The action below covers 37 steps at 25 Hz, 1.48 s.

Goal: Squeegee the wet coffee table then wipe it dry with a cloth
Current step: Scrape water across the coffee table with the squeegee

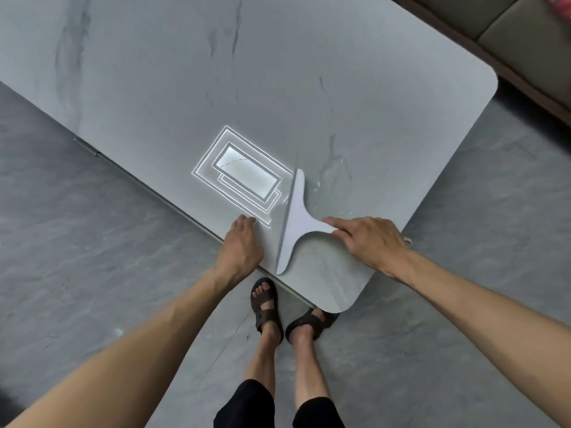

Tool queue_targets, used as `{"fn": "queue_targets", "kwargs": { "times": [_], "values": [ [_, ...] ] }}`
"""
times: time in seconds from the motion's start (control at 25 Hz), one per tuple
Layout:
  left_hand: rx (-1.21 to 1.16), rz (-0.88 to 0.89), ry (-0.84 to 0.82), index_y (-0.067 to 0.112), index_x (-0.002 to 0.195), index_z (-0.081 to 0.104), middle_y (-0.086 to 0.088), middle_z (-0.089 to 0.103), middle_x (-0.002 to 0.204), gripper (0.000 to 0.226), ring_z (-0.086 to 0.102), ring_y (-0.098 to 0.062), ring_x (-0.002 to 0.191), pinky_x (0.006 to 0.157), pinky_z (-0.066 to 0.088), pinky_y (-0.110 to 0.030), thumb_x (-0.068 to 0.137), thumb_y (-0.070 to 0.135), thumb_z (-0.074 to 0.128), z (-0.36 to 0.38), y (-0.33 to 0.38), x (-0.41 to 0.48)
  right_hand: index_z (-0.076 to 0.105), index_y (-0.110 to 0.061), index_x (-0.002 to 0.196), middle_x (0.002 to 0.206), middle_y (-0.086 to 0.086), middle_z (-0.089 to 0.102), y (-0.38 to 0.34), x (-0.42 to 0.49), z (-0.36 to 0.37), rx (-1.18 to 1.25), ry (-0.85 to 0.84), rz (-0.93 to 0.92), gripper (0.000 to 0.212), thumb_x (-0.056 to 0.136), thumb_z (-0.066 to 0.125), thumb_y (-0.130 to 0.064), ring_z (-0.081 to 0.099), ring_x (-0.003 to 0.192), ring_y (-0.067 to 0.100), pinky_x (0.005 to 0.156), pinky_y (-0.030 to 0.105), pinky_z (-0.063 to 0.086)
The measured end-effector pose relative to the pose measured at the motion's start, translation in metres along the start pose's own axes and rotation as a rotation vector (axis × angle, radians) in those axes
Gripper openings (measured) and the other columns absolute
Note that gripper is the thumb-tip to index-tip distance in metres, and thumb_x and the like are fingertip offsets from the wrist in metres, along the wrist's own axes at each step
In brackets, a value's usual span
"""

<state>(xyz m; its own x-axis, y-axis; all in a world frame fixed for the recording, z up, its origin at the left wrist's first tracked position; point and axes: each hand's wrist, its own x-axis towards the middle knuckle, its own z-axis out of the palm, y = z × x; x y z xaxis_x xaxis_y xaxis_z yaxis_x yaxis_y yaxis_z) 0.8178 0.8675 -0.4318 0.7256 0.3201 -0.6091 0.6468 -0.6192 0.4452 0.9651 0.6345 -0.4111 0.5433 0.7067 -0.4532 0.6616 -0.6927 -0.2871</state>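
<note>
While the right hand [372,242] grips the squeegee [295,223], I see its blade on the counter [278,72]. Left hand [242,242] rests open beside it.

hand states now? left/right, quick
Left hand: open, holding nothing, fingertips resting on the coffee table edge.
Right hand: closed on the squeegee handle.

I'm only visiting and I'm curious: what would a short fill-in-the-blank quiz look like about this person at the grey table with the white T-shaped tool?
1. The right hand holds the white T-shaped squeegee by its ____.
2. The left hand rests on the grey marble-look coffee table and holds ____.
3. Water droplets glisten on the tabletop beside the squeegee's long ____.

Missing words: handle; nothing; blade.
</note>
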Motion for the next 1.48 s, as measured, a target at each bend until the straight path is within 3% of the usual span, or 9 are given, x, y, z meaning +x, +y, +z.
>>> {"fn": "queue_targets", "kwargs": {
  "times": [0.24,0.4,0.6,0.8,0.96,1.04,1.2,1.36,1.48],
  "values": [
    [0.141,0.042,-0.107,0.001,0.133,0.04,-0.017,0.041,0.129,0.055,0.041,-0.033,0.118,0.099,0.043,-0.043,0.08,0.004,0.05,0.011,0.022,0.002,0.044,-0.054,0.135,0.104,-0.001,0.073,0.053,-0.052,-0.017,0.027,0.036,0.224,0.037,0.098,0.037,-0.05,0.067,0.092,0.026,0.072,0.036,0.05],
    [0.052,-0.012,0.009,0.004,0.135,0.042,-0.015,0.049,0.136,0.055,0.051,-0.034,0.12,0.098,0.045,-0.041,0.081,0.002,0.047,0.006,0.02,-0.004,0.041,-0.055,0.135,0.1,-0.007,0.073,0.035,-0.065,-0.014,0.083,0.041,0.113,0.039,0.097,0.036,-0.054,0.068,0.086,0.02,0.064,0.03,0.046],
    [0.022,0.013,-0.012,0.004,0.134,0.043,-0.013,0.049,0.135,0.052,0.051,-0.032,0.12,0.096,0.046,-0.04,0.082,-0.001,0.047,0.017,0.017,-0.018,0.032,-0.054,0.14,0.101,-0.004,0.068,-0.006,-0.056,0.013,-0.021,-0.206,-0.105,0.042,0.099,0.028,-0.055,0.065,0.091,0.022,0.07,0.035,0.046],
    [0.102,0.074,-0.061,0.002,0.134,0.042,-0.014,0.047,0.13,0.056,0.047,-0.031,0.118,0.098,0.044,-0.039,0.079,0.001,0.05,0.026,0.02,-0.016,0.038,-0.053,0.138,0.11,-0.006,0.068,0.036,-0.058,-0.009,-0.15,-0.176,0.003,0.041,0.099,0.027,-0.055,0.064,0.101,0.02,0.068,0.032,0.037],
    [-0.113,-0.109,0.03,0.012,0.13,0.044,-0.014,0.059,0.124,0.049,0.061,-0.03,0.088,0.073,0.051,-0.037,0.082,0.006,0.047,0.004,0.02,-0.012,0.038,-0.055,0.137,0.099,-0.009,0.069,0.04,-0.062,-0.037,-0.144,-0.143,0.006,0.041,0.098,0.026,-0.056,0.065,0.09,0.018,0.064,0.032,0.042],
    [-0.192,-0.17,0.124,0.012,0.129,0.044,-0.015,0.059,0.123,0.046,0.059,-0.025,0.082,0.07,0.05,-0.036,0.083,0.007,0.048,-0.011,0.01,-0.007,0.038,-0.054,0.136,0.097,-0.009,0.069,0.014,-0.041,-0.041,-0.111,-0.119,-0.094,0.041,0.097,0.027,-0.056,0.065,0.087,0.018,0.062,0.032,0.044],
    [-0.266,-0.311,0.264,0.011,0.132,0.042,-0.016,0.057,0.127,0.05,0.057,-0.03,0.101,0.081,0.048,-0.037,0.083,0.008,0.051,-0.042,-0.023,0.005,0.042,-0.051,0.136,0.107,-0.001,0.07,-0.07,0.044,-0.028,-0.073,-0.161,-0.278,0.039,0.099,0.031,-0.053,0.065,0.093,0.024,0.064,0.033,0.037],
    [-0.21,-0.335,0.302,0.01,0.132,0.041,-0.019,0.06,0.123,0.052,0.057,-0.037,0.111,0.086,0.045,-0.038,0.082,0.011,0.054,-0.061,-0.057,0.015,0.042,-0.048,0.138,0.12,0.006,0.067,-0.135,0.122,-0.017,-0.089,-0.132,-0.285,0.04,0.1,0.032,-0.051,0.063,0.105,0.028,0.072,0.035,0.04],
    [-0.207,-0.325,0.291,0.012,0.133,0.041,-0.016,0.061,0.119,0.054,0.058,-0.035,0.107,0.085,0.047,-0.039,0.081,0.012,0.054,-0.062,-0.067,0.016,0.048,-0.049,0.131,0.117,0.006,0.068,-0.125,0.147,-0.025,-0.07,-0.053,-0.2,0.036,0.098,0.033,-0.052,0.062,0.105,0.031,0.076,0.037,0.042]
  ]
}}
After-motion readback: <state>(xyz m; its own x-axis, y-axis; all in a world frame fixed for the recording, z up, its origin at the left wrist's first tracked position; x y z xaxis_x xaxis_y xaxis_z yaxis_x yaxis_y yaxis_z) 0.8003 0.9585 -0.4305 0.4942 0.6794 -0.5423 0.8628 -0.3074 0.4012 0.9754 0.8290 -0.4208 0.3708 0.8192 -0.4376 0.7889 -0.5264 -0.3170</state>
